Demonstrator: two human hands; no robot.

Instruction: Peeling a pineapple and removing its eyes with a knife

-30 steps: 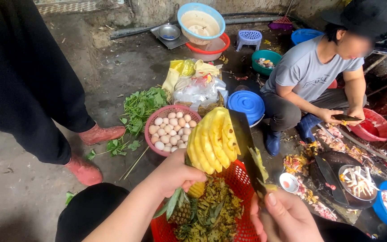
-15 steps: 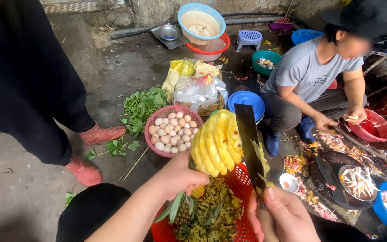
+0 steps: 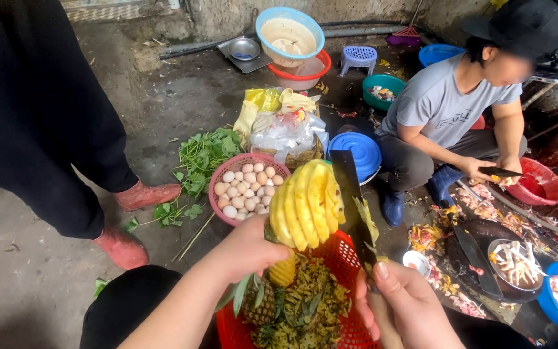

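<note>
My left hand grips a peeled yellow pineapple by its lower end, with spiral grooves cut in its flesh. My right hand holds a long dark knife, blade up, its edge against the pineapple's right side. A strip of peel hangs from the blade. Both are above a red plastic basket full of pineapple peel and crowns.
A pink basket of eggs and green herbs lie on the wet concrete floor. A person in red boots stands left. Another person squats right with a knife beside bowls, a blue lid and a stool.
The knife has shifted slightly along the pineapple's right side and a strip of peel now hangs from the blade. The squatting person's hands have moved a little.
</note>
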